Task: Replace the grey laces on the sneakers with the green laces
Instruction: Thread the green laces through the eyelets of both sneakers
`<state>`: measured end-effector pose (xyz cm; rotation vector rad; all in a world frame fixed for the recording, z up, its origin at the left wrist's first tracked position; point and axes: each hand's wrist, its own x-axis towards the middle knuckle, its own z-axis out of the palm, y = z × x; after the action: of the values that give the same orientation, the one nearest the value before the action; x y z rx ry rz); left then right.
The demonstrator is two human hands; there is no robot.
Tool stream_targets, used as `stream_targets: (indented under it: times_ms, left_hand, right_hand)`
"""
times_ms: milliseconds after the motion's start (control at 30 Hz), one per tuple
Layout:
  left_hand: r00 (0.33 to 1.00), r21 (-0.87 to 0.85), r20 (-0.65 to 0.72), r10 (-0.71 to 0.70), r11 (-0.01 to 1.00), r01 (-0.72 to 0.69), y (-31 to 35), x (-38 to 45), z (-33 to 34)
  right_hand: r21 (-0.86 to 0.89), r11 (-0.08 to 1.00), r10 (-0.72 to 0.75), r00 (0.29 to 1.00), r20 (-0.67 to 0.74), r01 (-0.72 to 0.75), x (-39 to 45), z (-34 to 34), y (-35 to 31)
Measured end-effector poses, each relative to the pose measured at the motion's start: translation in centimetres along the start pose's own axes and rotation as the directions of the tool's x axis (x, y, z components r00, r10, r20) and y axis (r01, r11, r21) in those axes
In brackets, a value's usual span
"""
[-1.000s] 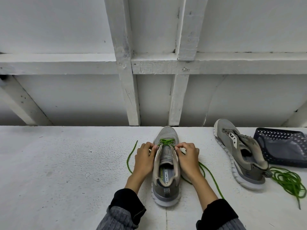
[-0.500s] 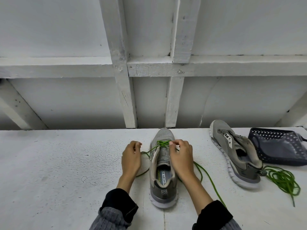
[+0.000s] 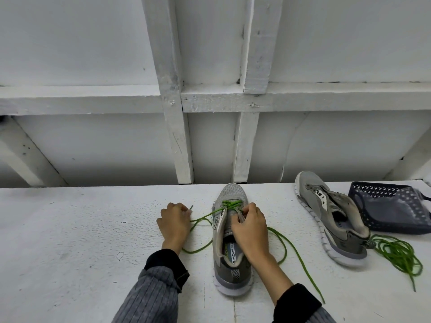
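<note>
Left hand (image 3: 174,221) pinches green lace (image 3: 202,217) end, frame centre; right hand (image 3: 249,226) grips sneaker (image 3: 229,238) eyelet flap. Pull taut, evenly, before threading.

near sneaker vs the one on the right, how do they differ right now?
The near sneaker stands upright, toe away from the person; the right sneaker leans on its side. The near one has green lace through its front eyelets, with the left hand pulling one end and the right hand at the tongue; the right one shows no lace threaded, and a loose green lace is piled beside its heel. Both are grey with white soles.
</note>
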<state>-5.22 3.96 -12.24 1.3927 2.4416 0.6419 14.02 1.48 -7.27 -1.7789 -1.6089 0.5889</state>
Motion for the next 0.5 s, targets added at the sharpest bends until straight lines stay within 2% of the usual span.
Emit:
stream_targets:
  times_ms: [67, 133, 200, 267, 367, 500]
  left_hand:
    - [1.000, -0.037, -0.018, -0.011, 0.999, 0.010, -0.1, 0.1, 0.1]
    - [0.999, -0.202, -0.039, 0.012, 0.979, -0.019, 0.0, 0.1, -0.2]
    - [0.997, -0.445, -0.062, 0.047, 0.893, -0.070, 0.7, -0.2, -0.9]
    - [0.993, -0.595, -0.082, 0.084, 0.795, -0.117, 1.9, -0.8, -2.2]
    - [0.973, -0.631, -0.061, 0.223, 0.747, -0.211, 4.2, -1.9, -3.7]
    - [0.911, -0.595, 0.081, 0.405, 0.753, -0.282, 7.1, -3.2, -4.1]
  right_hand:
    - [0.002, 1.000, 0.005, 1.000, -0.007, -0.005, 0.1, 0.1, 0.0]
    - [-0.005, 1.000, 0.009, 1.000, -0.005, -0.009, 0.2, 0.2, 0.1]
    - [0.018, 1.000, 0.012, 1.000, -0.013, -0.012, 0.2, 0.2, 0.2]
    - [0.076, 0.997, 0.010, 1.000, -0.022, -0.009, 0.1, 0.0, 0.4]
    - [0.225, 0.973, 0.053, 0.998, -0.023, -0.047, -0.2, -0.4, 0.9]
    - [0.373, 0.909, 0.192, 0.981, 0.020, -0.186, 0.1, -1.1, 1.4]
